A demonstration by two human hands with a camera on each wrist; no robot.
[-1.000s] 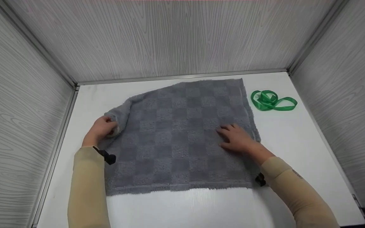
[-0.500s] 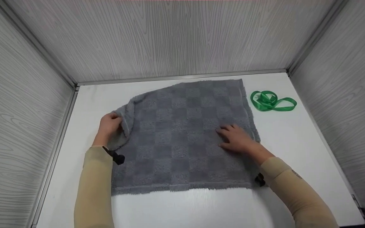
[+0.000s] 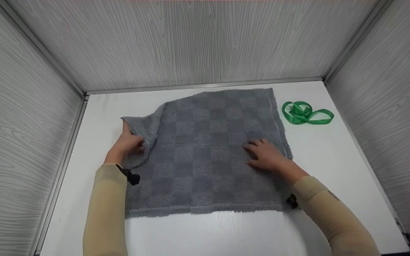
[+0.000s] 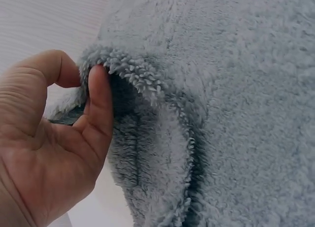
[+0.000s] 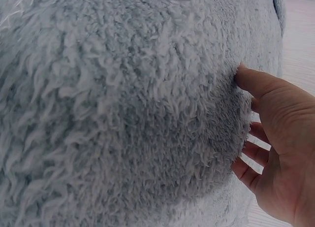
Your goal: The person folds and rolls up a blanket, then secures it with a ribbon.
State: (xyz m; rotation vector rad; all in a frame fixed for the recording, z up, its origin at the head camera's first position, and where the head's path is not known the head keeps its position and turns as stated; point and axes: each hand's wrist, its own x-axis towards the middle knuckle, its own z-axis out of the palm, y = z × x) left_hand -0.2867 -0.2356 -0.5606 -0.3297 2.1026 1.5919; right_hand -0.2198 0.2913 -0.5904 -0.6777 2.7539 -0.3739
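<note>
A grey checkered plush towel lies spread on the white table, its left far corner turned up in a fold. My left hand is at that fold. In the left wrist view, thumb and fingers of the left hand pinch the fluffy edge, which arches over the fingertips. Toward the right side of the towel, my right hand rests with its fingers spread. The right wrist view has the same hand with fingertips touching the pile.
A loosely looped green ribbon lies on the table at the back right, beside the towel. Wood-grain panels surround the white table at the back, left and right.
My left hand has moved right, bringing the towel's left edge inward, and the corner now stands up over its extended finger. The right hand has stayed in place.
</note>
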